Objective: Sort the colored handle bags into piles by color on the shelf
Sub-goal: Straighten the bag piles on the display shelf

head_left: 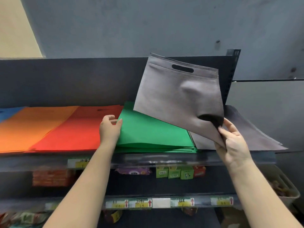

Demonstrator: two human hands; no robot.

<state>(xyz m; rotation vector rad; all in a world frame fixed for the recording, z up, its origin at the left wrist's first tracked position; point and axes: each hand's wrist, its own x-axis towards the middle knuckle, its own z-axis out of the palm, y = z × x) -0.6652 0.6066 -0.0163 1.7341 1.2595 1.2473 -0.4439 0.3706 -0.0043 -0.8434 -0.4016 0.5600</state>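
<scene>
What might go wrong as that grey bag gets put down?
The right hand pinches the grey bag only by one bottom corner, so it might slip or flop onto the green pile. The grey pile overhangs the shelf's right end, so adding to it may push bags off.

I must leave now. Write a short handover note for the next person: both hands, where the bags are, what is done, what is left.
Right hand: pinches the lower corner of one grey bag, held up above the shelf.
Left hand: open, fingers on the left edge of the green pile.
Piles along the shelf, left to right: blue, orange, red, green, grey.
Done: five colour piles are formed.
Left: lay the held grey bag on the grey pile.
</scene>
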